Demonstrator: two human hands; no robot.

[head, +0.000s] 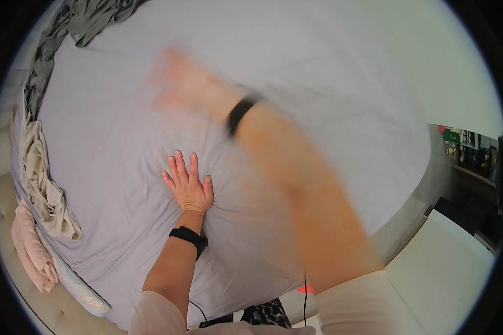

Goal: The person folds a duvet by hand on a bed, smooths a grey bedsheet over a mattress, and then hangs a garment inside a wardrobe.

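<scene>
My left hand (pixel 189 184) presses palm down on the pale lavender bed sheet (pixel 109 146), fingers spread, with creases running out from around it. Farther up the bed, my right hand (pixel 178 81) is blurred by motion over the sheet; its fingers look spread and nothing shows in it. Whether the right hand touches the sheet cannot be told. Each wrist wears a black band.
Along the left edge of the bed lie a crumpled dark grey cloth (pixel 42 67), a beige cloth (pixel 46 188), a folded pink cloth (pixel 31 247) and a patterned pillow (pixel 73 280). A tufted headboard (pixel 0 197) borders that side. Shelves with small items (pixel 473 150) stand at right.
</scene>
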